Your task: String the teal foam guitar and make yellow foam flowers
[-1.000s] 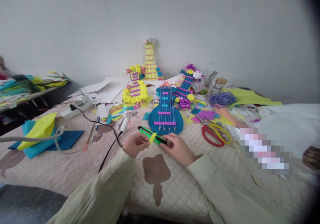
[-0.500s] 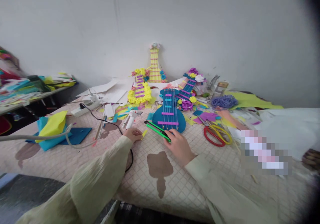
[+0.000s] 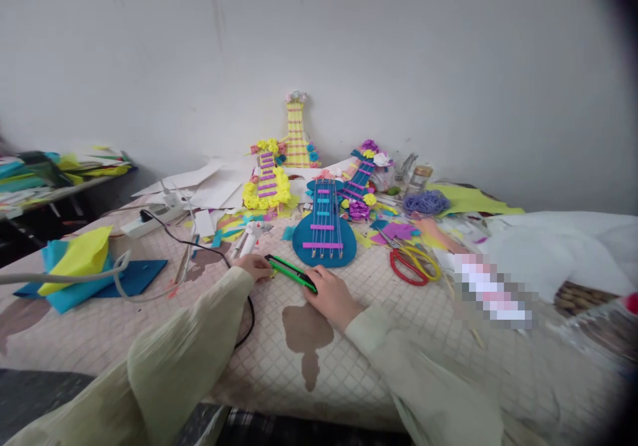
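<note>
- Looking from the head, you see the left hand low over the table, by the tip of a green box cutter. Its fingers are bent and close together. A tiny yellow scrap shows there, but I cannot tell if it is pinched.
- The right hand has its grip closed around the cutter's other end. The cutter lies slanted between the hands, just in front of the blue paper guitar.
- That guitar looks well along: its strings and its purple and light blue strips are on. No flowers show on its round body.
- Behind it, a small yellow guitar, a tall yellow guitar and a second blue guitar have strips and flowers on, so they look more done.
- A white glue gun sits near the left hand. Red-handled scissors lie to the right.
</note>
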Available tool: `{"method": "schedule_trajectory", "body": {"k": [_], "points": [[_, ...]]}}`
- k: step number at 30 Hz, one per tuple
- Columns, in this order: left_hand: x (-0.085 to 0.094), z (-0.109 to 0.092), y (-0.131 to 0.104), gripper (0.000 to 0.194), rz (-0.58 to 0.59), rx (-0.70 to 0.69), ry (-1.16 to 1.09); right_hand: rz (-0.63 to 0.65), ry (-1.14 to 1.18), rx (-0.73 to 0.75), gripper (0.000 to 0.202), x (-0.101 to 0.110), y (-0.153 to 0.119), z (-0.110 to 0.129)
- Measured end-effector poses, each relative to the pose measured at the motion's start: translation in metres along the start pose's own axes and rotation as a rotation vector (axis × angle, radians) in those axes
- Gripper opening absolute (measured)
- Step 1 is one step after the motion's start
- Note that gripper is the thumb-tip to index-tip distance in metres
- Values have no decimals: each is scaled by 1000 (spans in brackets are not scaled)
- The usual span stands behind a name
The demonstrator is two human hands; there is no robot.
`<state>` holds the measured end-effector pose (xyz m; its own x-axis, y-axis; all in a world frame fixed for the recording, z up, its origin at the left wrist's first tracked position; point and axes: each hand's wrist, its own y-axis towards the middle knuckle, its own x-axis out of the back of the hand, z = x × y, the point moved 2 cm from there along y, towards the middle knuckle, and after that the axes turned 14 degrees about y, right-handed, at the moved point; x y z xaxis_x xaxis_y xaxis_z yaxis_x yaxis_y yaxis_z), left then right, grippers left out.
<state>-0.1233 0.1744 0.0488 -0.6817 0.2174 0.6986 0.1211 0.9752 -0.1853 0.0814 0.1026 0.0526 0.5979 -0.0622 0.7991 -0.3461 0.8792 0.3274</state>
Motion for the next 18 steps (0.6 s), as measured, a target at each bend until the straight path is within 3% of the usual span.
{"method": "schedule_trajectory", "body": {"k": [7,11,13,16,18], "points": [[8,-5,-15,18,-79,-68,45,-16,126,24,31,9,-4,-3],[8,-39,-40,14,-32,-195,85,-83,199,21,26,15,-6,-10],[-3,-68,-54,11,26,-291,105,-118,224,15,21,20,-6,-13],[-34,-110,-71,9,116,-427,140,-178,237,-7,24,31,-8,-16],[-61,-132,-77,12,117,-641,224,-226,236,-38,30,42,-13,-21]]}}
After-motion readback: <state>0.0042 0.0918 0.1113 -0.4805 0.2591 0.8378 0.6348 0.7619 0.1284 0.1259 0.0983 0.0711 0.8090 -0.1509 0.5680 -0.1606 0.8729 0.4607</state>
